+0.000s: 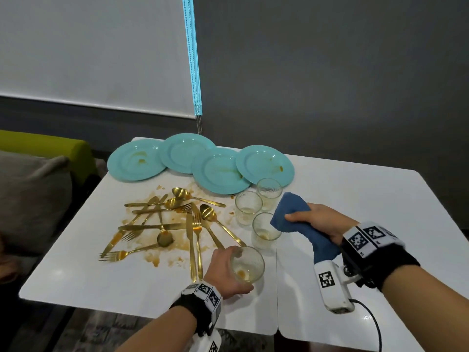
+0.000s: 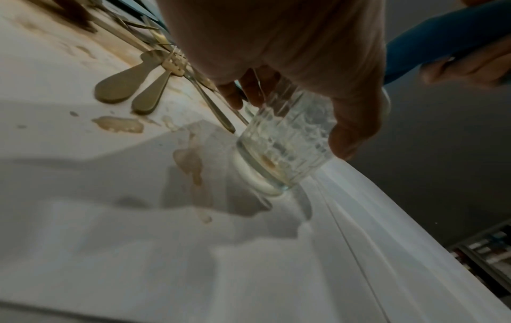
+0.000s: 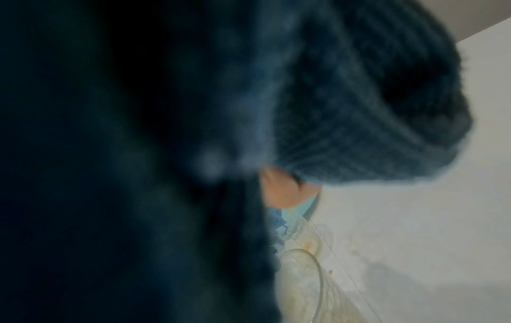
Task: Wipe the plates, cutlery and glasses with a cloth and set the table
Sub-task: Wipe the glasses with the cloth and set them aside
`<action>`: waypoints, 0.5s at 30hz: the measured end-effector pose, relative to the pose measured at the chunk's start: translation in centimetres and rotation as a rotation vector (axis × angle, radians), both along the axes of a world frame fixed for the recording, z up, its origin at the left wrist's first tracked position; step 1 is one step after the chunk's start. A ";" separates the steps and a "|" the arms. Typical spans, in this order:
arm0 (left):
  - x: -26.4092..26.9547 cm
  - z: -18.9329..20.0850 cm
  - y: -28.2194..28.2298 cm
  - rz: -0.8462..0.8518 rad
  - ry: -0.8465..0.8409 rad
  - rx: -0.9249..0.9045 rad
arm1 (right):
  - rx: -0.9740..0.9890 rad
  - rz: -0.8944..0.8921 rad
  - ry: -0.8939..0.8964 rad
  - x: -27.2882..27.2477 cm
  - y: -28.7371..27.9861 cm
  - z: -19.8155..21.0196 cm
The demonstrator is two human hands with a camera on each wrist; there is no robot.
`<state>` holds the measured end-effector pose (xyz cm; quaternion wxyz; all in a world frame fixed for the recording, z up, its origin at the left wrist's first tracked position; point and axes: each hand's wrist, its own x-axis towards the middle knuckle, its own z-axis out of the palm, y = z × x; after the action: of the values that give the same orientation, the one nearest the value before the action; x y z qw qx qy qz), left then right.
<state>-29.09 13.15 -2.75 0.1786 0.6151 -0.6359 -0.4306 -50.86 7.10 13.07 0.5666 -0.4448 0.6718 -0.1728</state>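
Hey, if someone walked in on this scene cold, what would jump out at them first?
Probably the tangle of gold cutlery lying in orange-brown smears at the middle of the white table, with four turquoise plates overlapping along the far edge. Next, the hands: the left hand holds a dirty glass tilted above the table's near edge, and the right hand grips a blue cloth beside three more glasses.
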 end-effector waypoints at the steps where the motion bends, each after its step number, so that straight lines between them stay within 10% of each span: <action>1: -0.1 0.4 0.1 -0.015 0.007 -0.021 | -0.010 0.009 0.008 -0.1 0.1 0.3; 15: -2.1 9.9 -5.9 0.082 0.230 -0.260 | -0.352 0.179 0.078 0.6 -1.8 6.2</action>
<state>-31.18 7.28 7.18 0.3455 0.5590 -0.6359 -0.4047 -50.27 5.32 19.31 0.4667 -0.6014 0.6103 -0.2191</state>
